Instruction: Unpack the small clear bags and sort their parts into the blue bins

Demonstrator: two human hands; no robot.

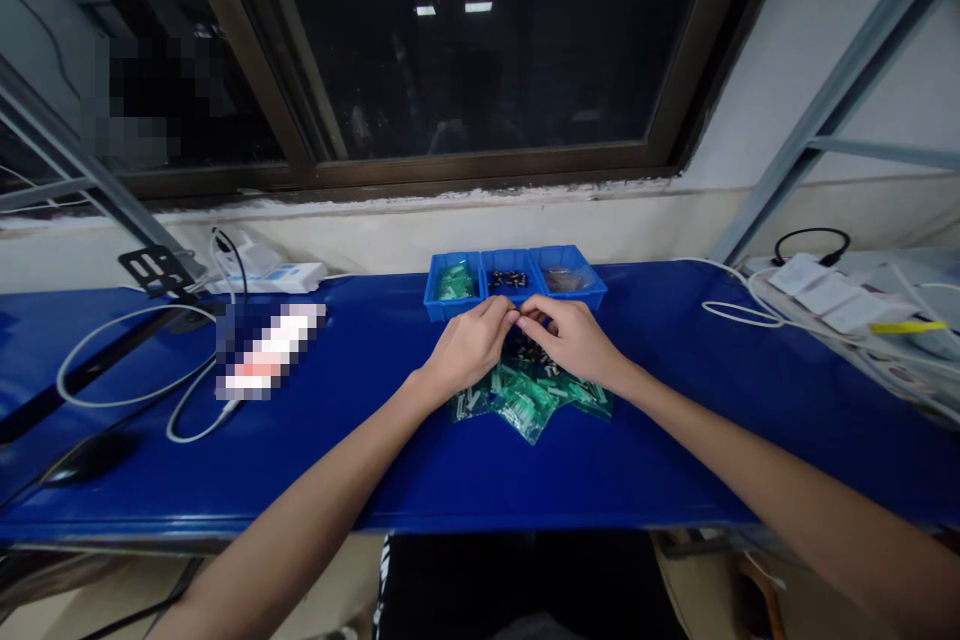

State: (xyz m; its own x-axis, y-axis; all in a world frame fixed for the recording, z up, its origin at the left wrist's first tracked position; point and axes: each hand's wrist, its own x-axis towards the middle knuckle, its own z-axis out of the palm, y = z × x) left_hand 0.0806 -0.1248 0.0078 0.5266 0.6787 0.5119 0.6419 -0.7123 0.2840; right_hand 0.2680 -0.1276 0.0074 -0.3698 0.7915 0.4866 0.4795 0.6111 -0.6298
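Observation:
My left hand (474, 340) and my right hand (566, 332) meet at the fingertips just in front of the blue bins. Both are closed in a pinch; whatever lies between the fingers is too small to make out. Below them, on the blue table, is a heap of green-tinted clear plastic bags (525, 402) with small pale pieces inside. Small dark and metallic parts (532, 352) lie partly hidden under my hands. Behind, one blue bin (454, 313) holds green bags, the middle bin (506, 258) small dark and silver parts, and the right bin (592, 301) brownish clear material.
To the left lie a pixelated flat object (274, 350), a looped white cable (135, 403), a black mouse (86, 460) and a power strip (281, 277). White adapters (821, 292) and cables sit at the right. Metal frame posts flank the window.

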